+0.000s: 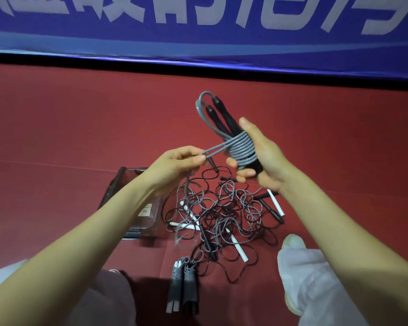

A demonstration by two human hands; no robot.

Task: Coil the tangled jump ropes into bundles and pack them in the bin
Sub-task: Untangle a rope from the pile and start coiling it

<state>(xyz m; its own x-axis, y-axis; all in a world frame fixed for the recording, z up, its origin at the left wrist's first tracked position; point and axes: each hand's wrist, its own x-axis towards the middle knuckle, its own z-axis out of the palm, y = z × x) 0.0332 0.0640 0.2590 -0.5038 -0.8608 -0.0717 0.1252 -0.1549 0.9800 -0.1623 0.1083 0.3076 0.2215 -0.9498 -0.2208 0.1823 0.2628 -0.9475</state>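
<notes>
Low on the red floor (57, 125): clear bin (154, 215) at left, just beside the tangled pile (222, 215) of thin, limp, light cords. Raised above, the half-wound grey bundle (242, 149), springy, likely to unwind; clamped round its coils by the right hand (266, 158). Pinched in the left hand (174, 161): the doubled loose end (213, 150), best hold for winding.

Bare forearms (327, 220), pale loose trousers (316, 278), off-white shoe (292, 242), dusky mauve fabric (108, 300) at the left leg
</notes>
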